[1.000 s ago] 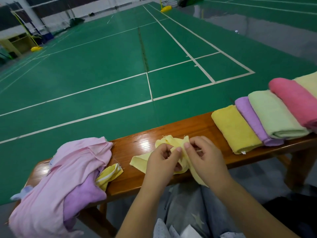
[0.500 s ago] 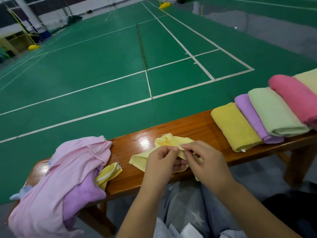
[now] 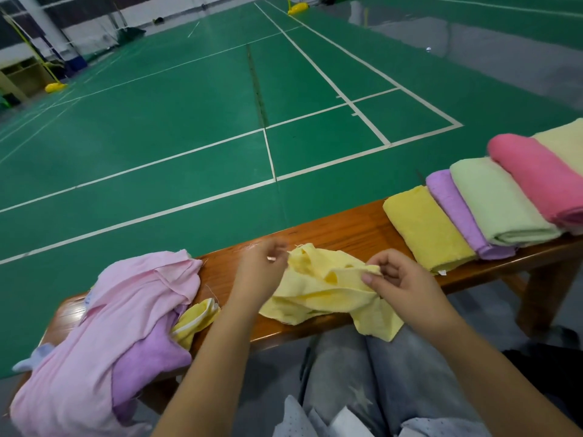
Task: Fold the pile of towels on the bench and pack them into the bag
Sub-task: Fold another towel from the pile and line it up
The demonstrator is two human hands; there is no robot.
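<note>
1. Holding the pale yellow towel (image 3: 328,288) by two corners, your left hand (image 3: 262,272) pinches one at the far edge and your right hand (image 3: 407,285) pinches the other; the cloth sags crumpled onto the desk (image 3: 344,228) between them, one flap hanging off the near edge.
2. Risk, as I judge it: the thin cloth may slip from a light pinch, or the hanging flap may drag it off the desk.
3. The unfolded pile (image 3: 126,326) lies left of this towel, the folded row (image 3: 473,209) right; no bag shows.
4. Compared with half a second ago, your hands have drawn apart, spreading the bunched towel.
</note>
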